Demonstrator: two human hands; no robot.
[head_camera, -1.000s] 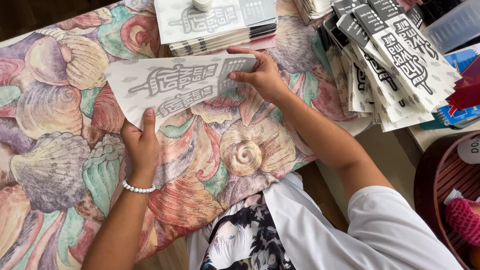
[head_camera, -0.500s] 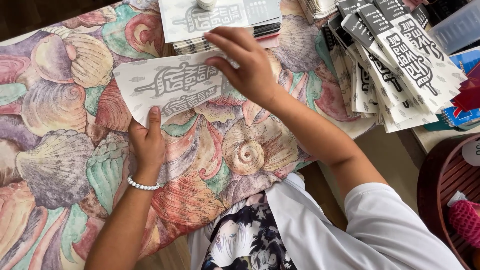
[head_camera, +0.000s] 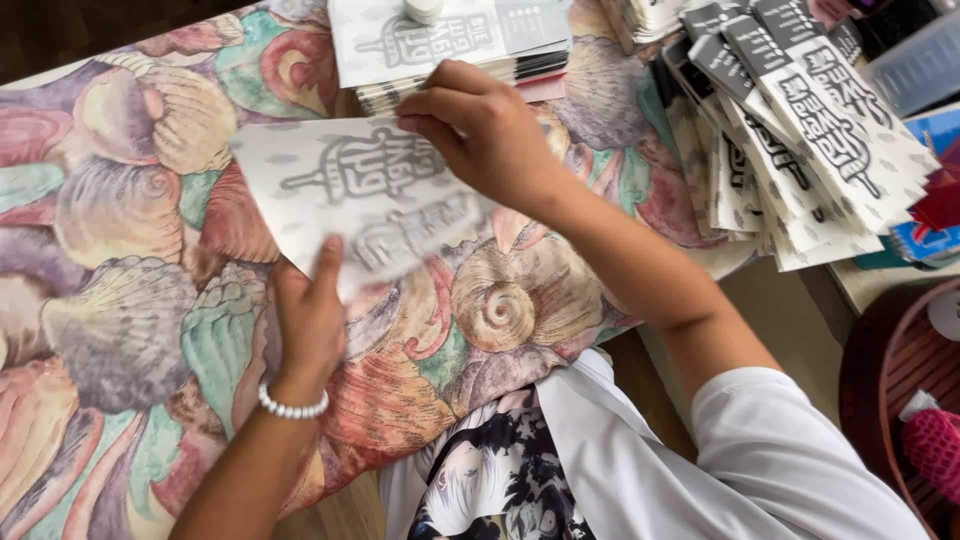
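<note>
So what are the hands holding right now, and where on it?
Both hold one printed paper sheet: the left hand pinches its near lower edge, thumb on top, and the right hand grips its far right edge. Motion blur hides the exact finger contact.

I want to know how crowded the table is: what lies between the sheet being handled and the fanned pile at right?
Head view: the right hand and forearm cross it; beyond them only shell-patterned tablecloth between sheet and fanned pile.

A pale grey printed paper sheet (head_camera: 370, 200) with dark markings lies mid-table. A neat stack of similar sheets (head_camera: 450, 45) sits behind it. More fan out at right (head_camera: 800, 140).
</note>
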